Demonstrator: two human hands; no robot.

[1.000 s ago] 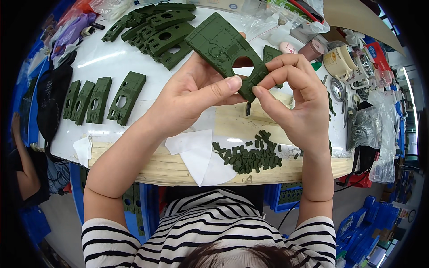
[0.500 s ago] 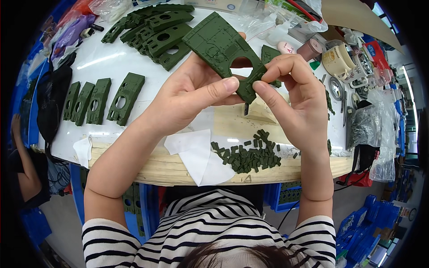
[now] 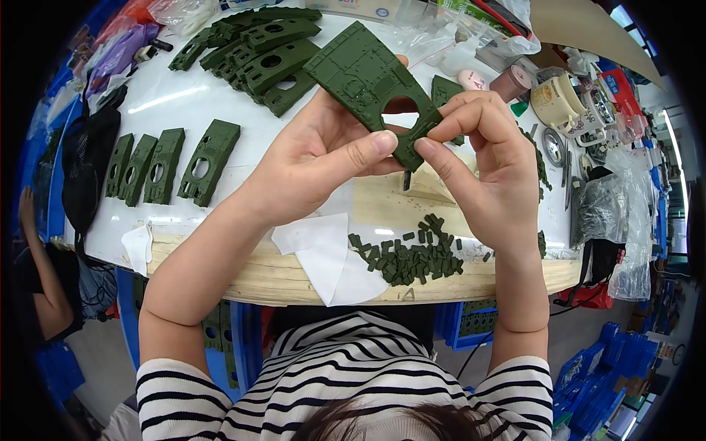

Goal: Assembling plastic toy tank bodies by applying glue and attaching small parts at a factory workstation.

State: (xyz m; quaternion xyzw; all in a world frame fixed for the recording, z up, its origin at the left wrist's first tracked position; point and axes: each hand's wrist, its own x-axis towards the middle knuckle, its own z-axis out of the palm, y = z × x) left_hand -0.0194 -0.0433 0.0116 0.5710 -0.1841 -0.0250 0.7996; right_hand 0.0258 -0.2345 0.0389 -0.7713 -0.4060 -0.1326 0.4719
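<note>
Above the table I hold a dark green plastic model tank hull (image 3: 360, 70), tilted, its round hole towards my right. My left hand (image 3: 312, 158) is closed around its near side, thumb on the face beside the hole and fingers behind. The thumb and forefinger of my right hand (image 3: 485, 158) pinch the hull's narrow end. Whether a small part sits between those fingertips is hidden. Below my hands, a heap of small dark green rectangular pieces (image 3: 415, 253) lies at the table's front edge, beside white paper (image 3: 323, 250).
Several similar hulls (image 3: 209, 163) stand in a row on the left; more are piled (image 3: 276, 59) at the back. A pink cup (image 3: 511, 82), a cream mug (image 3: 553, 101) and a tape roll (image 3: 553, 143) crowd the right. A black bag (image 3: 84, 169) hangs at the left edge.
Almost nothing differs. The hull and both hands have shifted very slightly, and my grip on it looks the same.
</note>
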